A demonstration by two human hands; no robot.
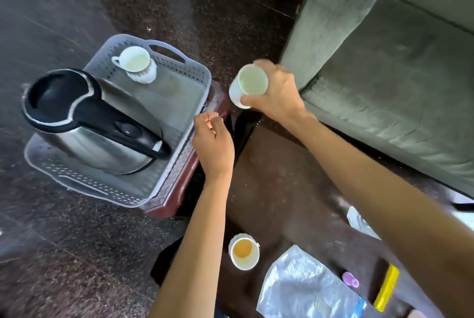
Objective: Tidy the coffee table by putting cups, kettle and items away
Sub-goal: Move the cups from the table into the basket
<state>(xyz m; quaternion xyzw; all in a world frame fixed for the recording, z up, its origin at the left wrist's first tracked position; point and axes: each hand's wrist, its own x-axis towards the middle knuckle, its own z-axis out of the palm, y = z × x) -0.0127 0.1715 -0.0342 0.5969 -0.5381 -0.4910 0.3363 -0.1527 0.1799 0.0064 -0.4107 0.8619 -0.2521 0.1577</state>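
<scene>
Bag (295, 289) and stained cup (245, 252) wait — right hand (277, 92) grips a white cup (247, 86), likely bound for the basket (177, 66); left hand (214, 143) curls at its rim, hold unclear.

Basket (184, 67): floor bare on right half, between teacup (136, 63) in far corner and kettle (97, 127) filling near left. My curled left hand (214, 143) sits at the right rim. Sofa arm (333, 22) close beyond my right hand (279, 94) and its cup (247, 86).

white cups (248, 86), grey perforated basket (164, 66), blk/steel kettle (89, 122)
</scene>
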